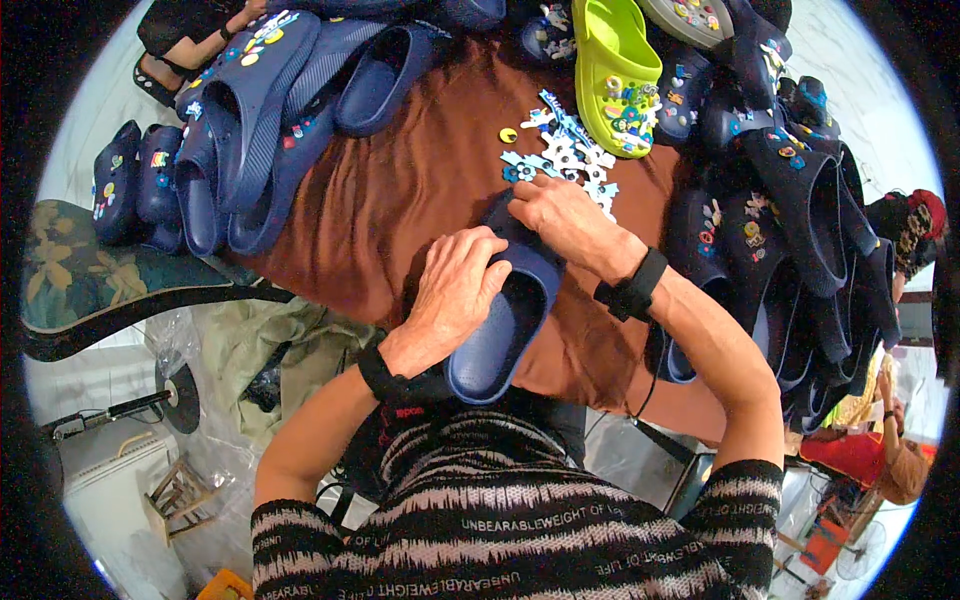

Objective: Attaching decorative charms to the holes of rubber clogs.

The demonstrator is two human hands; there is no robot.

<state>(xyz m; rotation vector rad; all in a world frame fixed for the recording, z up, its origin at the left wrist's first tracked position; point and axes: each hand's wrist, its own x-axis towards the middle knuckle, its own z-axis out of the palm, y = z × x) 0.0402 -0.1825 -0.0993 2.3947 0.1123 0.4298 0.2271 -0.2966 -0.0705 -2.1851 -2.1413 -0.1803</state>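
Note:
A navy blue clog point(505, 320) lies on the brown cloth point(400, 190) right in front of me, heel toward my body. My left hand point(455, 285) grips its left side over the opening. My right hand point(565, 225) presses down on its toe end, fingers curled over the top. Just beyond the toe sits a small heap of white and blue shoe charms point(565, 155), with one yellow charm point(509, 135) beside it. Both wrists wear black bands.
Piles of navy clogs stand at the left point(250, 120) and right point(790, 200), many studded with coloured charms. A lime green clog point(615, 70) lies at the back. A floral cushioned chair point(90, 280) is at my left. Another person's arm point(195, 40) shows at top left.

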